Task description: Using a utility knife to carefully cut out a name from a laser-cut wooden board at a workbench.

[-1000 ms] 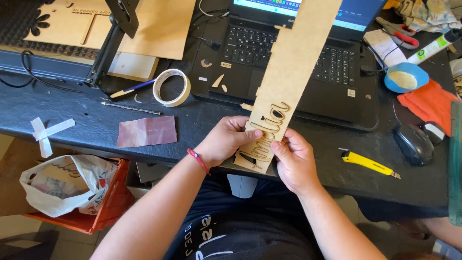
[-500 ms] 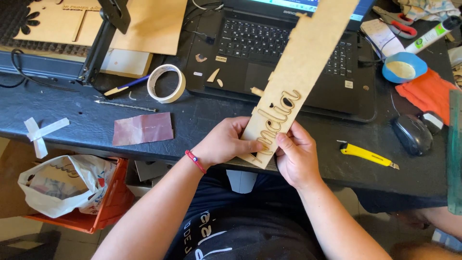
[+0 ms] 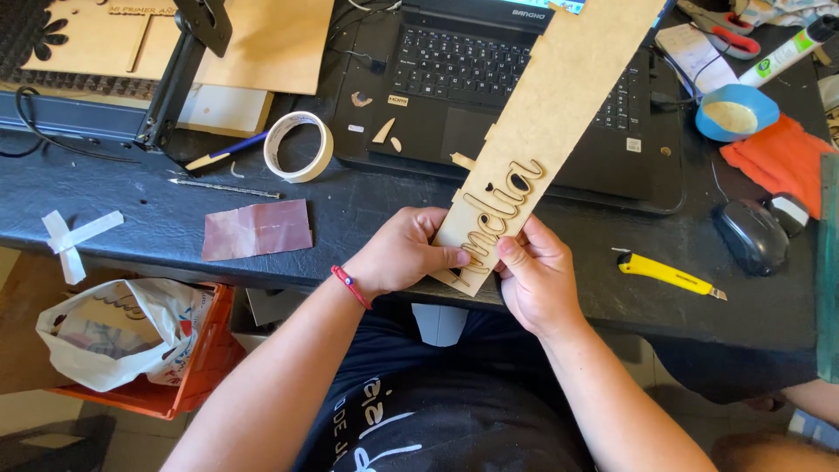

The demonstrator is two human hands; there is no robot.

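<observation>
A long thin wooden board (image 3: 559,105) with cursive lettering laser-cut into its lower end slants from the table's front edge up over the laptop (image 3: 516,79). My left hand (image 3: 406,253) grips the board's lower left edge, thumb pressed on the cut letters. My right hand (image 3: 537,275) holds the lower right edge, thumb also on the lettering. A red bracelet circles my left wrist. Both hands sit just above the front edge of the dark table (image 3: 350,218).
A tape roll (image 3: 298,146), pencil, metal rod and piece of sandpaper (image 3: 256,229) lie left. A yellow utility knife (image 3: 666,274), black mouse (image 3: 752,234), blue bowl (image 3: 736,112) and orange cloth (image 3: 786,157) lie right. A laser cutter frame with wood sheets sits far left. A plastic bag in an orange crate (image 3: 131,341) stands below.
The board has shifted slightly up and right in my hands. My thumbs have moved onto the cut lettering.
</observation>
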